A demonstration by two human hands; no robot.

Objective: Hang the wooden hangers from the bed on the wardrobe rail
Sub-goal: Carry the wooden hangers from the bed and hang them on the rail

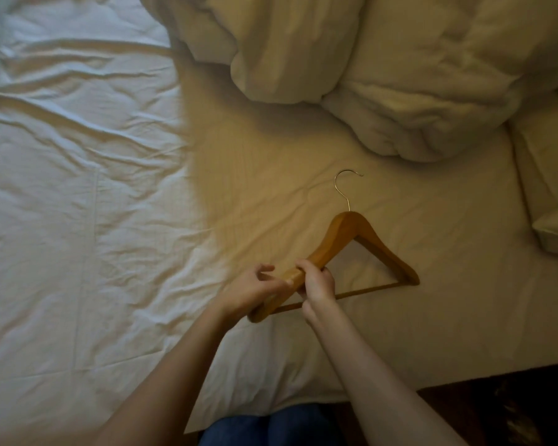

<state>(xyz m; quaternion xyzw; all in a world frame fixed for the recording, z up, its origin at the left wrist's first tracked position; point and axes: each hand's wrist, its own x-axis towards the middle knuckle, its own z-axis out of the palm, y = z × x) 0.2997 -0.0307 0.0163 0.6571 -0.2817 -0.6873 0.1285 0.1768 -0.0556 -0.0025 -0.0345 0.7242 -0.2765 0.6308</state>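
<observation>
A wooden hanger (364, 235) with a metal hook (343, 185) sits over the white bed sheet (110, 220), its hook pointing away from me toward the duvet. My right hand (318, 284) is closed around the hanger's left arm from above. My left hand (252, 286) touches the same arm just below it, thumb on the wood and fingers curled. The hanger's left end sticks out under my hands, and its bottom bar runs behind my right wrist. No wardrobe rail is in view.
A crumpled cream duvet (400, 75) is heaped at the far side of the bed. A pillow (554, 226) lies at the right edge. The bed's near edge meets a dark patterned floor (496, 410) at the lower right. My legs in blue jeans (271, 426) are at the bottom.
</observation>
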